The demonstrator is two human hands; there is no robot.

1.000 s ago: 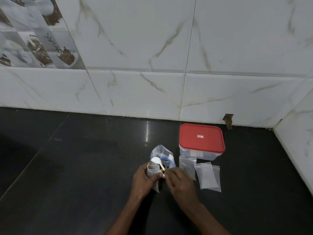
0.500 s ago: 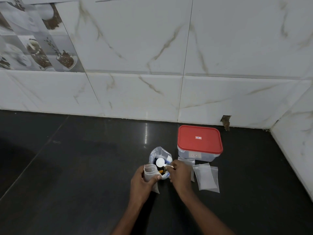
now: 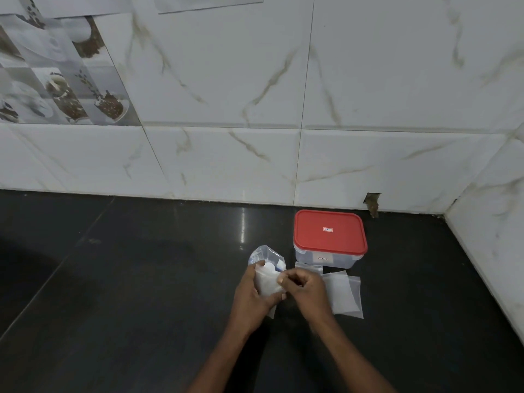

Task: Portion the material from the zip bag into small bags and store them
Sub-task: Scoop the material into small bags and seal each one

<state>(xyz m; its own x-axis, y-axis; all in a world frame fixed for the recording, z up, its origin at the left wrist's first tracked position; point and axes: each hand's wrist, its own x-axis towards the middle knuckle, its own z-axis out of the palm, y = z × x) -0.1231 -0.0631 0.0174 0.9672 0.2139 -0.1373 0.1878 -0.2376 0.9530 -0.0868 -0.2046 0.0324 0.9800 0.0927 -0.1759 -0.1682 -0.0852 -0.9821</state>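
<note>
holding a small bag (image 3: 266, 286) upright just above the black worktop (image 3: 141, 279), the left hand (image 3: 251, 300) has its fingers curled round the back of the bag and its thumb pressed across the lower front, so the bag is gripped firmly. the bag is clear and looks pale and cloudy inside; what it holds cannot be made out.

the right hand (image 3: 304, 287) sits touching the left, its fingers (image 3: 287, 279) bent in tight and pinched together at the bag's upper right edge. they appear to be holding the handle of a white spoon (image 3: 268, 268), though the handle itself is hidden; only the round white bowl shows, at the mouth of the small bag.

the zip bag (image 3: 265, 256) stands directly behind the small bag, open at the top, with a bit of blue showing inside it.

to the right and a little further back, near the wall, a clear box (image 3: 326, 258) with a red lid (image 3: 329, 232) is closed. one flat empty bag (image 3: 309, 270) lies just in front of the box, and another empty bag (image 3: 344, 296) lies flat beside the right hand.

white marbled tiles (image 3: 226, 109) cover the wall, with a patterned tile (image 3: 56, 80) at the upper left.
</note>
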